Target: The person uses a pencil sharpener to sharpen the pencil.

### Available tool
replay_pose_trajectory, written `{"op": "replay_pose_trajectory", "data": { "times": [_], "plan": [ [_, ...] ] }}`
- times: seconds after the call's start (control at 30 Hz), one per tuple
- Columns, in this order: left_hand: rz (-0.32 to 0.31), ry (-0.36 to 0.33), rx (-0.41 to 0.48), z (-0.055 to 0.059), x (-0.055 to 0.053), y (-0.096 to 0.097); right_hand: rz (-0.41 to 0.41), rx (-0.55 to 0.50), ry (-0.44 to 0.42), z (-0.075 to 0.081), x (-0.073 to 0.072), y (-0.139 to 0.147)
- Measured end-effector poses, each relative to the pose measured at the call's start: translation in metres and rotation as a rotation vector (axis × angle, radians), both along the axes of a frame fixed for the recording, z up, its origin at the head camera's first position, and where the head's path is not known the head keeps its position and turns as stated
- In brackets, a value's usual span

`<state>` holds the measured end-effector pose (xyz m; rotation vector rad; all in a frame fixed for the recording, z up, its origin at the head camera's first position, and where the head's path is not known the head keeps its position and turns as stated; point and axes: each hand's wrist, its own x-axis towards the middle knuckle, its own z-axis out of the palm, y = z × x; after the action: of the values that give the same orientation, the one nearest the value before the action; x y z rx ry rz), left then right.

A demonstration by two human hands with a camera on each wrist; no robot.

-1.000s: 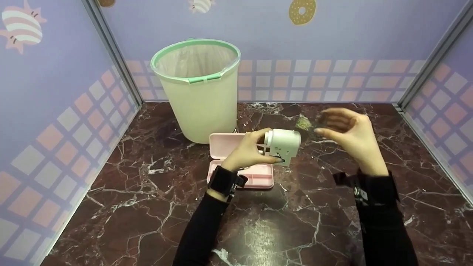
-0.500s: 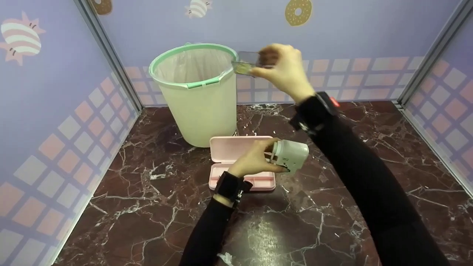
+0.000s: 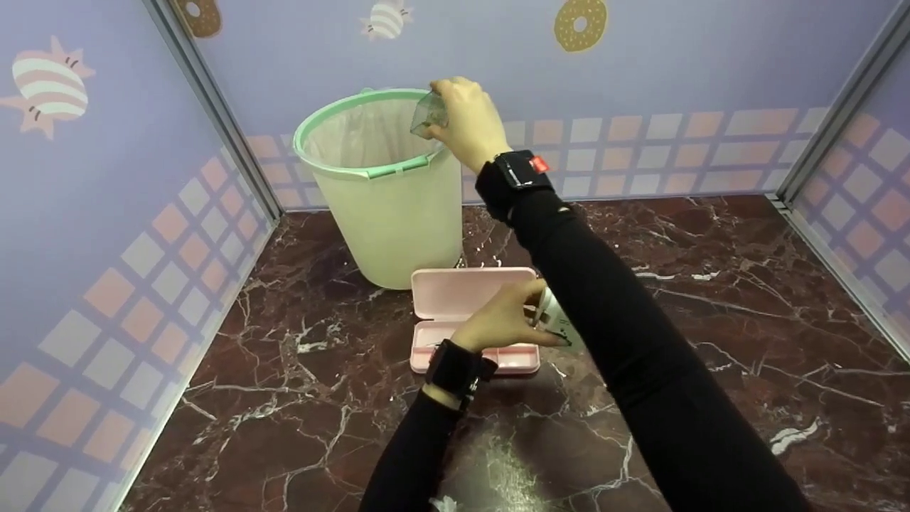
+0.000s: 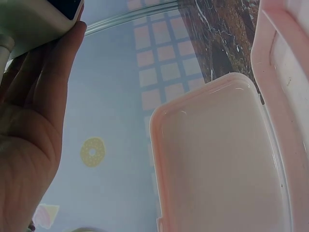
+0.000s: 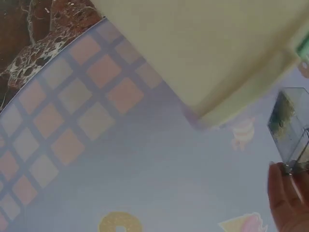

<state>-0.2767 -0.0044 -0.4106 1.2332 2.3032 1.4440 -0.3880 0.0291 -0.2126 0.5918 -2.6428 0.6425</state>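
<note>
My right hand (image 3: 475, 121) holds a small clear shavings box (image 3: 424, 117) at the right rim of the trash bin (image 3: 391, 220), tilted towards the mouth. In the right wrist view the clear box (image 5: 289, 123) has pale yellowish shavings inside, with fingertips at its lower end. My left hand (image 3: 501, 320) grips a white pencil sharpener (image 3: 561, 329), partly covered by the right sleeve. The left wrist view shows the sharpener's white body (image 4: 31, 26) above the fingers. Below the left hand lies an opened pink pencil case (image 3: 469, 290) with compartments.
The tall pale bin has a green rim and a clear liner (image 3: 355, 135). Small white crumbs (image 3: 490, 256) are scattered on the dark marbled table (image 3: 284, 398) behind the pencil case. Patterned purple walls (image 3: 640, 71) enclose the back and both sides.
My right hand has carried the clear box left and up from beside the sharpener to the bin's rim, and has tipped it. The left hand keeps the sharpener over the case.
</note>
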Motion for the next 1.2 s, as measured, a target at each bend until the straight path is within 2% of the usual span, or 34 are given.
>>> {"op": "replay_pose_trajectory", "data": {
  "times": [0.1,0.2,0.37,0.47,0.67,0.77,0.83,1.0,1.1,1.2],
  "plan": [
    [-0.014,-0.009,0.009,0.0,0.0,0.002,0.08,0.202,0.1,-0.007,-0.003,-0.006],
    [-0.036,0.009,0.004,0.0,-0.001,0.007,0.153,0.414,0.255,-0.013,-0.005,-0.005],
    [-0.035,0.019,0.001,0.001,-0.001,0.012,0.22,0.728,0.469,-0.014,-0.003,0.002],
    [-0.042,0.009,0.014,0.001,-0.001,0.015,0.255,0.826,0.575,-0.011,-0.002,0.008],
    [-0.062,0.006,0.008,0.001,-0.002,0.015,0.321,0.872,0.72,-0.01,-0.002,0.015],
    [-0.061,0.009,-0.003,0.002,-0.002,0.014,0.323,0.875,0.731,-0.009,-0.001,0.016],
    [-0.062,0.005,-0.005,0.002,-0.003,0.013,0.293,0.824,0.68,-0.006,0.001,0.017],
    [-0.057,-0.01,-0.002,0.001,-0.005,0.013,0.145,0.485,0.492,-0.006,0.002,0.028],
    [-0.043,-0.013,-0.018,0.0,-0.005,0.012,0.094,0.297,0.389,-0.012,0.0,0.039],
    [-0.02,-0.012,-0.054,0.0,-0.005,0.01,0.085,0.144,0.271,-0.02,0.001,0.052]
  ]
}}
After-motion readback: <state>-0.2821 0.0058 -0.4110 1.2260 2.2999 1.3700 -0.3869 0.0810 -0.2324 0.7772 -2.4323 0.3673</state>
